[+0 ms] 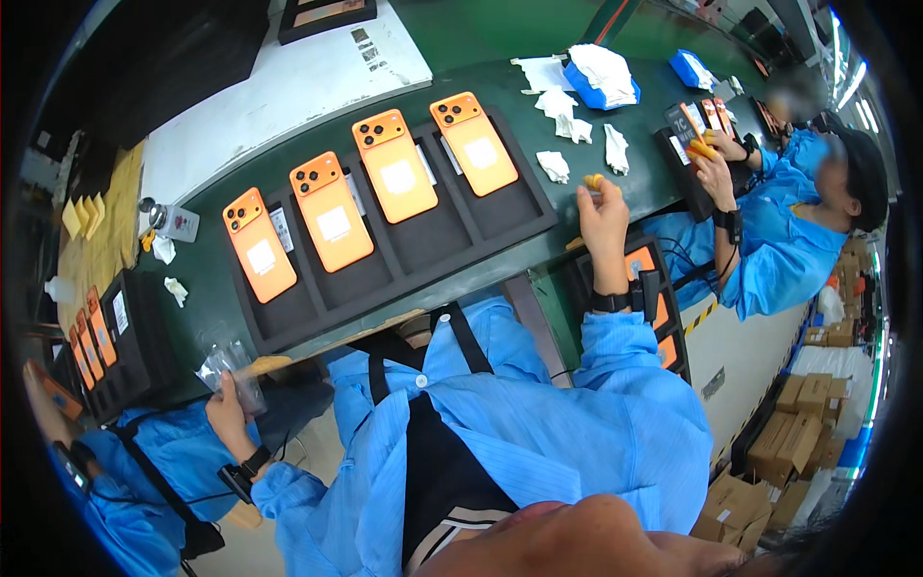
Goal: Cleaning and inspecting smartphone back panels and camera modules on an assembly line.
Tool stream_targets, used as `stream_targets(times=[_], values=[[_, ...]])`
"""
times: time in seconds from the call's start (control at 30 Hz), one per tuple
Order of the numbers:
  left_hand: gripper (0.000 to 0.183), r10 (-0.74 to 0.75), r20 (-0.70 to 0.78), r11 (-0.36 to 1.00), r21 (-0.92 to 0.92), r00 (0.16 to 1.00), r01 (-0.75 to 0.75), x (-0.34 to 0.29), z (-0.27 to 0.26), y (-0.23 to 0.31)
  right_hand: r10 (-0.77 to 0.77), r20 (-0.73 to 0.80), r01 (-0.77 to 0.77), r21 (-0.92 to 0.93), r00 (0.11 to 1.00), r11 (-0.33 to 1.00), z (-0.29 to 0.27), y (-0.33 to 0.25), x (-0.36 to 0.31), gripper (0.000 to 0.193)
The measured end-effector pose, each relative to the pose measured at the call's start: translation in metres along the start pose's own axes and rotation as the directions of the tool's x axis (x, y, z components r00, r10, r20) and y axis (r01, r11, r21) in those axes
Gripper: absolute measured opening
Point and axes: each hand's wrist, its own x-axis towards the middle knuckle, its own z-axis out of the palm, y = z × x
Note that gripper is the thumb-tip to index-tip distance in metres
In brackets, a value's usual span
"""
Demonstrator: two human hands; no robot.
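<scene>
My left hand (229,415), low at the left below the table edge, pinches a crumpled clear plastic bag (242,383). My right hand (604,229) is raised over the right part of the table, fingers loosely bent and apart, with a yellow finger cot (594,181) on a fingertip. I see nothing held in it. Crumpled white wipes (616,150) lie just beyond that hand. Between my hands, a black foam tray (385,279) bears several orange phones (396,178), camera side up, each with a white square label on its back.
A blue pack of white wipes (604,77) sits at the far right. At the left stand a small bottle (173,221) and another black tray (135,337) with phones. A co-worker in blue (788,226) works at the right. Another tray (678,351) sits below my right forearm.
</scene>
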Motion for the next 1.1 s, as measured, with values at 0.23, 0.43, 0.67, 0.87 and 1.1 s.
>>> stream_targets(times=[0.23, 0.43, 0.67, 0.87, 1.1], values=[[0.058, 0.313, -0.326, 0.889, 0.431, 0.892, -0.154, -0.059, -0.015, 0.075, -0.317, 0.068, 0.321, -0.331, 0.946, 0.887, 0.018, -0.005, 0.027, 0.033], [0.024, 0.584, 0.021, 0.660, -0.594, 0.812, -0.460, -0.111, 0.045, 0.150, -0.205, 0.020, 0.206, -0.035, 0.979, 0.978, 0.035, 0.014, 0.034, 0.018], [0.036, 0.675, 0.601, 0.619, -0.777, 0.429, 0.114, -0.187, 0.143, 0.252, -0.301, 0.166, 0.177, 0.516, 0.939, 0.838, 0.013, -0.100, -0.052, 0.009], [0.034, 0.707, 0.618, 0.566, -0.786, 0.343, 0.248, -0.192, 0.166, 0.258, -0.568, 0.076, 0.482, 0.442, 0.820, 0.756, 0.029, -0.127, -0.092, 0.013], [0.036, 0.635, 0.676, 0.556, -0.736, 0.373, 0.387, -0.182, 0.146, 0.240, -0.159, 0.457, -0.273, 0.737, 0.875, 0.618, 0.045, -0.119, -0.101, 0.012]])
